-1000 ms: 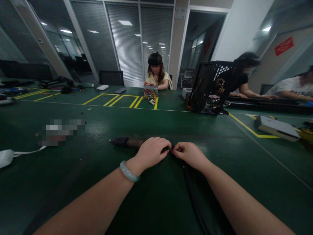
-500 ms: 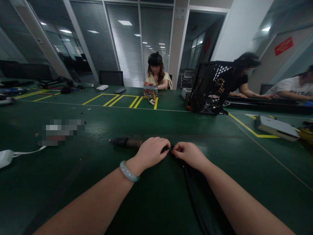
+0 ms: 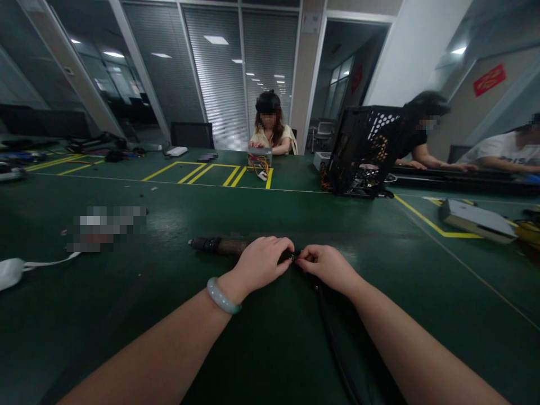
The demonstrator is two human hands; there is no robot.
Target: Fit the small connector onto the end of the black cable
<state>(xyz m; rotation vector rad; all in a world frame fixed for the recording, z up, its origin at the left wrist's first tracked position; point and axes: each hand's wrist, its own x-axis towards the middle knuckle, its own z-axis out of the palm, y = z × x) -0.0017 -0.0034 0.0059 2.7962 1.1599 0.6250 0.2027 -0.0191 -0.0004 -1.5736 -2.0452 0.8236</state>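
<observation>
An electric screwdriver [image 3: 230, 247] with a dark body lies across the green table, its metal tip pointing left. Wrapped over its rear end is my left hand [image 3: 265, 257], with a pale green bangle on the wrist. My right hand [image 3: 324, 265] pinches a small dark piece at the tool's tail, right beside the left fingertips. Whether it is a plug or a loose part, I cannot tell. A thick black cable [image 3: 331, 332] runs from below my right hand toward the table's near edge.
A black computer case [image 3: 358, 152] stands at the back right, with a silver box [image 3: 476, 219] farther right. Across the table a person handles a power supply [image 3: 260, 154] with coloured wires. Two other people sit at the right. A white cord [image 3: 53, 262] lies at left.
</observation>
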